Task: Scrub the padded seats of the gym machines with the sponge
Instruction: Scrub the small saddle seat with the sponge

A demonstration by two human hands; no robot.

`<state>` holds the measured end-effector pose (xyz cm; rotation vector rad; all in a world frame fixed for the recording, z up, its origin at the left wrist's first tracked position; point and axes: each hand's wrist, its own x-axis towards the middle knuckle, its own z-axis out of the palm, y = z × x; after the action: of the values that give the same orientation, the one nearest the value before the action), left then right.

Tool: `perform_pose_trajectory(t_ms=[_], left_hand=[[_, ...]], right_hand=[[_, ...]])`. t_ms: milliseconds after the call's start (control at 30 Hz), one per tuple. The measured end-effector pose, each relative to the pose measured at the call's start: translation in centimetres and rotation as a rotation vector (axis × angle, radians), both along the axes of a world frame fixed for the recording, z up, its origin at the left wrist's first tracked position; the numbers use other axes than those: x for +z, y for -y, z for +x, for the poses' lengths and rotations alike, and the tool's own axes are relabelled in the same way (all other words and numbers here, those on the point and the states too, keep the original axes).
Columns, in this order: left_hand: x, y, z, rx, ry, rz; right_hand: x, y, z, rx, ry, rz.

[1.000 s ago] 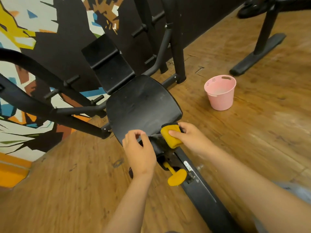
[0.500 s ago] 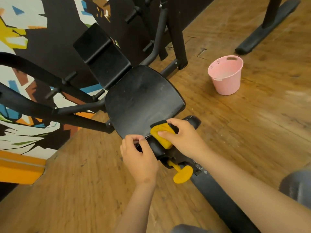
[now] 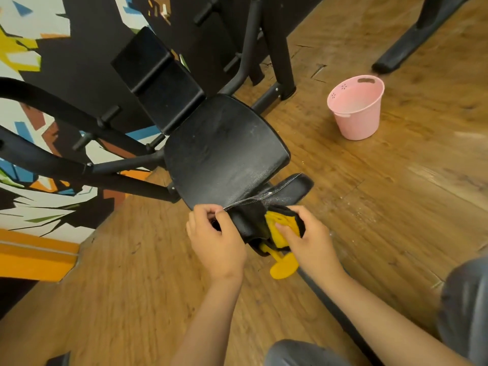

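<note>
A black padded seat (image 3: 224, 149) of a gym machine sits in the middle of the view, with a black back pad (image 3: 158, 80) behind it. Below its front edge hangs a second, stitched black pad (image 3: 280, 194). My right hand (image 3: 309, 239) holds a yellow sponge with a dark backing (image 3: 280, 228) against the front face of that lower pad. My left hand (image 3: 214, 241) pinches the pad's left front edge at the stitched seam. A yellow adjustment knob (image 3: 284, 266) sticks out just under the sponge.
A pink bucket (image 3: 356, 112) stands on the wooden floor to the right of the seat. Black frame tubes (image 3: 79, 165) run left of the seat, and another machine's black foot (image 3: 406, 46) lies at top right. A painted wall (image 3: 31, 122) is at left.
The sponge has slid from the seat's front edge down onto the lower pad's front face. My left hand shifted slightly and now pinches the seam. The view has come closer.
</note>
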<state>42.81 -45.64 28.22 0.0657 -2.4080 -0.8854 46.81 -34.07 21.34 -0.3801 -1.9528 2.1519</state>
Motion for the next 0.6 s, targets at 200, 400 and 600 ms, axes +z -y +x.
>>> perform_pose_trajectory(t_ms=[200,400,600], left_hand=[[-0.1,0.0,-0.1,0.014,0.029,0.003],[-0.3,0.1,-0.2,0.002,0.000,0.022],[-0.5,0.1,-0.2,0.004,0.007,0.048]], right_hand=[[1.7,-1.1,-1.0,0.014,-0.056,-0.073],[0.7,-0.4,-2.3,0.065,-0.097,0.191],[-3.0,-4.0,-5.6,-0.052,0.056,0.365]])
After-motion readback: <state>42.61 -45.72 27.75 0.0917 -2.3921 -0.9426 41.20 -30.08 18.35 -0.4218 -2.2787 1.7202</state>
